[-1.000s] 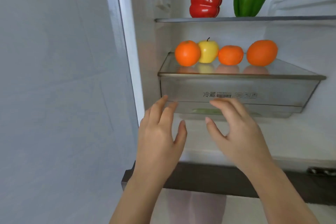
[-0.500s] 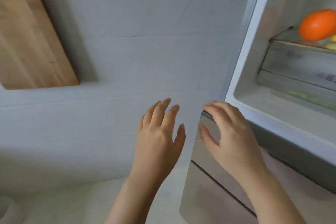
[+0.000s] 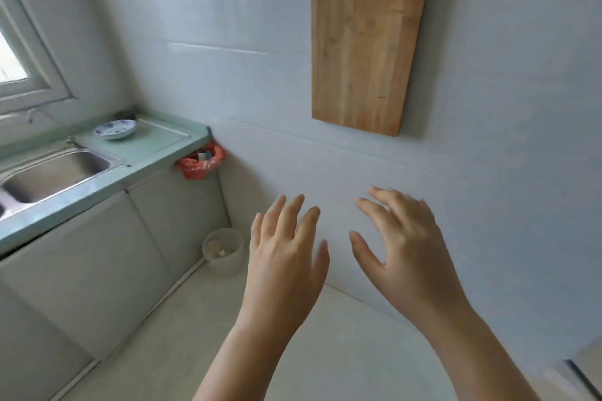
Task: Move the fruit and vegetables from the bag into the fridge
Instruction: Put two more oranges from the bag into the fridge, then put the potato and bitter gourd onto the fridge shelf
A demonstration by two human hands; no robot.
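My left hand [image 3: 286, 254] and my right hand [image 3: 404, 251] are both held out in front of me, fingers spread, holding nothing. They hover before a white tiled wall. No fruit or vegetables are in view. Of the fridge only a thin edge [image 3: 583, 378] shows at the bottom right corner. A red plastic bag [image 3: 198, 161] hangs at the end of the counter, with something pale inside it; I cannot tell what.
A wooden cutting board [image 3: 365, 49] hangs on the wall. To the left runs a green counter [image 3: 97, 185] with a steel sink [image 3: 49, 172] and a blue-patterned dish [image 3: 114, 128]. A white bucket [image 3: 224, 251] stands on the floor in the corner.
The view has swung left, away from the fridge and its fruit, to the tiled wall, counter and sink. Both hands stay open and empty in front of me.
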